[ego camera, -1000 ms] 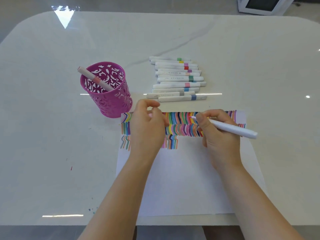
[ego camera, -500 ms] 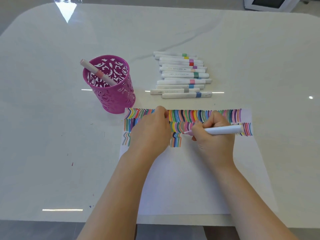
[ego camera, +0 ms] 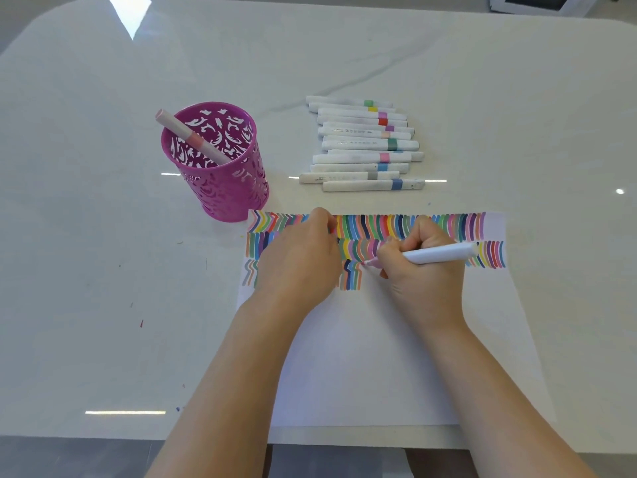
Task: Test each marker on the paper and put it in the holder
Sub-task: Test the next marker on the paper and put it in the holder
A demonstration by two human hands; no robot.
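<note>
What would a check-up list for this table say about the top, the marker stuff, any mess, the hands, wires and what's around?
Surface: white table, glossy, with patches of light glare.
Job's things: paper lies flat, its top part filled with coloured strokes; pink holder stands upright with one marker leaning inside; a row of markers lies beyond the paper.
Clutter: small ink specks on the table left of the paper.
Hands: right hand grips the pink-tipped marker, tip on the paper; left hand rests on the paper, and whether it holds anything is hidden.
Cables: nothing seen.
Surroundings: a white device at the far right, cut off by the frame.
</note>
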